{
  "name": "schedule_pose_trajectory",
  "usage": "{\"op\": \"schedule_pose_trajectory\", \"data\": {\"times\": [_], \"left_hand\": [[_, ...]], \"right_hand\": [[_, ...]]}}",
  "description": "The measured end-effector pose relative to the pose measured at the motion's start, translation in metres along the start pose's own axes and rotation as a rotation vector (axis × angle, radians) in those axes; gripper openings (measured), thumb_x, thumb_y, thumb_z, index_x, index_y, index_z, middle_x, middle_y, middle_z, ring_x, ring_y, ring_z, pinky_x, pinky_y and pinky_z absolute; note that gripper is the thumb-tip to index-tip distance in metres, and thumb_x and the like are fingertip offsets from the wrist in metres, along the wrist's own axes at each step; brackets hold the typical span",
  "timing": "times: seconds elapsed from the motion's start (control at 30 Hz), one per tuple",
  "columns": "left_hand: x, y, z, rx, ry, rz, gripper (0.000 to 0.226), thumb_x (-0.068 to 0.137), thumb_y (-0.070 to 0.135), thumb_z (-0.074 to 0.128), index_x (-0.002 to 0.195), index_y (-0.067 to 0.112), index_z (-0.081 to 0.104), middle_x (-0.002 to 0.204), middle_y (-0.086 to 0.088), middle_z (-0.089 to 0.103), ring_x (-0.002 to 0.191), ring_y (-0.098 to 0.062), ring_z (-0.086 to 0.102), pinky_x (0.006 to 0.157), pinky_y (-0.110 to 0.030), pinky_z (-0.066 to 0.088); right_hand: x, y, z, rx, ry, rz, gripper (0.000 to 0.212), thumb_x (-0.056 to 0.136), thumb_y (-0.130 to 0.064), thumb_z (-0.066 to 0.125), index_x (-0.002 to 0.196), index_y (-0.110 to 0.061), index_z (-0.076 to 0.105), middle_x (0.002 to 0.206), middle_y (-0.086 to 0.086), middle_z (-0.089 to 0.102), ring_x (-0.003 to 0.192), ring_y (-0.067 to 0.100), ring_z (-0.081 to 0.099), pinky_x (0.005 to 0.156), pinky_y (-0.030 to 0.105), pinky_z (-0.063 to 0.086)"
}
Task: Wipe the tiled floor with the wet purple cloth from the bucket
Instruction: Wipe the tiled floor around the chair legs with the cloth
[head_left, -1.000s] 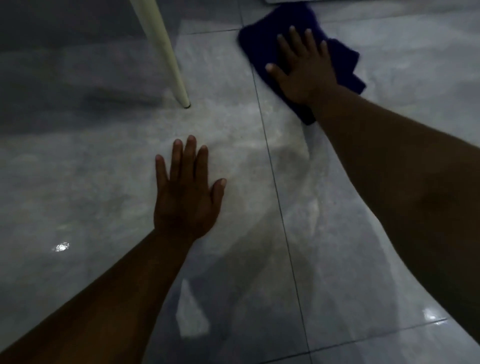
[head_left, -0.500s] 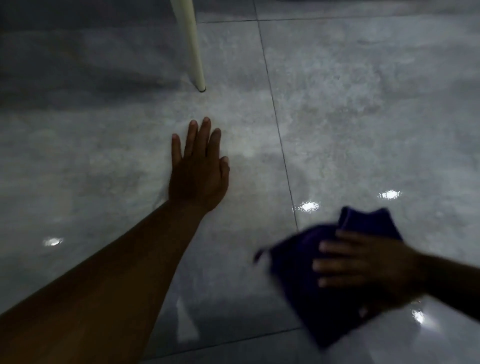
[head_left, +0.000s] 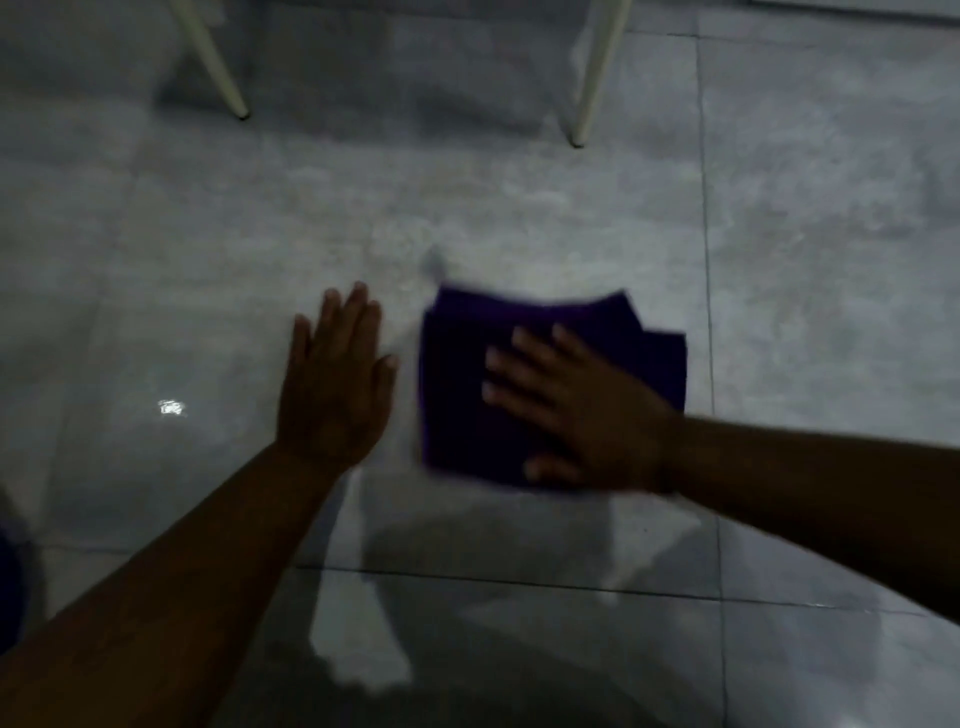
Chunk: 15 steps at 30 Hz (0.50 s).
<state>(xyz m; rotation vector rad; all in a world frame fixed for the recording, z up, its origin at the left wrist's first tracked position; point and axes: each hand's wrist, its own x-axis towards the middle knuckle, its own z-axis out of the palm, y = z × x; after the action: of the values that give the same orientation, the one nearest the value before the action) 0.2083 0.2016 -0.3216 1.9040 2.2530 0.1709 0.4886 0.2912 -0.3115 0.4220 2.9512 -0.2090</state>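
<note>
The purple cloth (head_left: 467, 374) lies folded flat on the grey tiled floor (head_left: 519, 208), in the middle of the head view. My right hand (head_left: 582, 410) presses down on its right half, fingers spread and pointing left. My left hand (head_left: 335, 384) rests palm down on the bare tile just left of the cloth, a narrow gap between them, holding nothing. The floor is glossy with light reflections. No bucket shows clearly.
Two pale furniture legs stand on the floor beyond the hands, one at the far left (head_left: 218, 67) and one at the far right (head_left: 592, 78). A dark bluish shape (head_left: 8, 587) sits at the left edge. Grout lines cross the floor.
My right hand has swept the cloth from far away, back near me, then left towards my left hand. The view shifted; a second furniture leg now shows.
</note>
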Motion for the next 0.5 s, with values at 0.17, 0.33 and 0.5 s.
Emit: {"op": "schedule_pose_trajectory", "data": {"times": [0.17, 0.33, 0.5], "left_hand": [[-0.044, -0.084, -0.011, 0.039, -0.004, -0.054, 0.061, 0.099, 0.044, 0.025, 0.152, 0.013, 0.026, 0.164, -0.007, 0.016, 0.153, -0.023, 0.008, 0.123, -0.045, 0.008], [-0.062, -0.109, -0.02, 0.049, -0.017, -0.091, 0.062, 0.098, 0.043, 0.028, 0.151, 0.011, 0.029, 0.163, -0.009, 0.019, 0.152, -0.027, 0.012, 0.123, -0.048, 0.012], [-0.068, -0.114, -0.021, -0.006, 0.057, -0.137, 0.058, 0.099, 0.036, 0.03, 0.149, 0.006, 0.033, 0.161, -0.014, 0.024, 0.151, -0.032, 0.016, 0.121, -0.051, 0.016]], "right_hand": [[-0.072, 0.028, 0.006, 0.022, -0.056, -0.433, 0.071, 0.091, -0.06, 0.053, 0.151, -0.025, 0.04, 0.162, 0.004, 0.031, 0.152, 0.032, 0.022, 0.122, 0.055, 0.018], [0.02, 0.109, -0.019, -0.014, 0.012, 0.222, 0.08, 0.094, -0.072, 0.017, 0.158, -0.025, 0.008, 0.166, 0.011, 0.015, 0.154, 0.036, 0.008, 0.122, 0.059, 0.012], [0.17, 0.012, -0.029, 0.041, 0.088, 0.399, 0.084, 0.091, -0.071, 0.017, 0.159, -0.02, 0.013, 0.168, 0.011, 0.007, 0.154, 0.037, 0.002, 0.123, 0.055, 0.0]]}}
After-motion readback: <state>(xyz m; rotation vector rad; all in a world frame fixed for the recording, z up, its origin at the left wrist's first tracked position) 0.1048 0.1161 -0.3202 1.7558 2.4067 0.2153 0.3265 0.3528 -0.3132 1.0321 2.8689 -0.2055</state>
